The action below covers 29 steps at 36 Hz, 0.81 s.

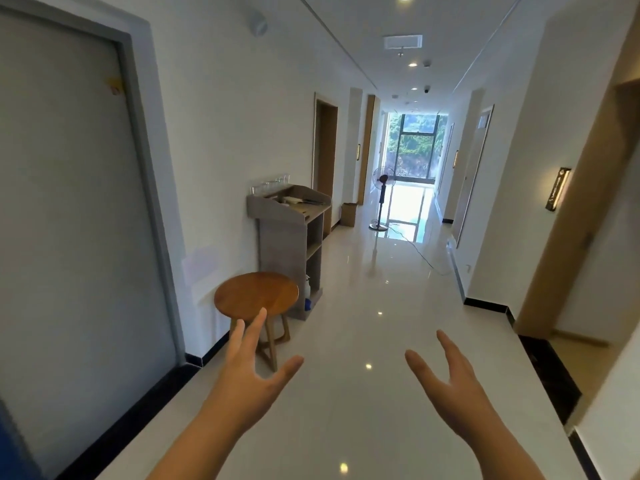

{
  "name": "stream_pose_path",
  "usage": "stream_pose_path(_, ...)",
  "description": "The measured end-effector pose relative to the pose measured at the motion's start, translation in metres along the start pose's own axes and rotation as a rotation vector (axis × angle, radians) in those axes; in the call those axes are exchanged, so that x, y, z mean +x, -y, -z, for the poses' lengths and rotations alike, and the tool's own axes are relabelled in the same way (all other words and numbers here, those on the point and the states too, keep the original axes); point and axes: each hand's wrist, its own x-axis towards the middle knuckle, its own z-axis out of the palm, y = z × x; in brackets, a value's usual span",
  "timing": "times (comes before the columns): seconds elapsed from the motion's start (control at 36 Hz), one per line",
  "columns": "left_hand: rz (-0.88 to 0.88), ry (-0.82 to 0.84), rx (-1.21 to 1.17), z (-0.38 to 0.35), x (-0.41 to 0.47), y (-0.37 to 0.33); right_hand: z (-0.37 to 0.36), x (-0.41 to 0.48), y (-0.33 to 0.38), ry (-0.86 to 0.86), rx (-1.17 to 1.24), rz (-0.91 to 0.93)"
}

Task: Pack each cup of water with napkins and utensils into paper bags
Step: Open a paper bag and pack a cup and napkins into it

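**While Raised Over Corridor Floor, Both Hands Empty**

While looking down a long corridor, noted left hand (249,375) and right hand (450,386) extended forward at about equal height, palms turned toward each other, well apart. Found fingers (254,327) of both released, straight and spread, grasping nothing and touching nothing. Recorded glossy white floor (363,306) beneath them.

Located row of clear cups (272,185) on raised back ledge of grey desk (294,220), set against left wall, well ahead of both hands. Cannot tell whether filled. Seen a few flat items on desk top, too small to identify. Noted open shelves in desk's side, with white bottle (307,284) at lowest level.

Logged round wooden stool (256,292) just in front of desk, near left wall. Logged brown box (349,213) on floor beyond desk. Logged standing fan (382,188) further along, before tall window (415,147). Logged cable (426,258) running across floor near fan. Noted large grey door (69,202) at near left.
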Motion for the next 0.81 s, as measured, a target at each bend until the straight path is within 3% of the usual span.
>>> stream_pose_path(0.22,0.025,-0.025,0.030,-0.081,0.160,-0.028,0.015,0.180,-0.035,-0.006,0.076,-0.019)
stream_pose_path(0.42,0.013,-0.043,0.044,-0.117,0.278,-0.047,0.017,0.310,-0.017,0.021,0.111,0.017)
stream_pose_path(0.81,0.031,-0.099,0.129,-0.170,0.541,0.001,-0.108,0.545,0.009,0.092,-0.016,0.066)
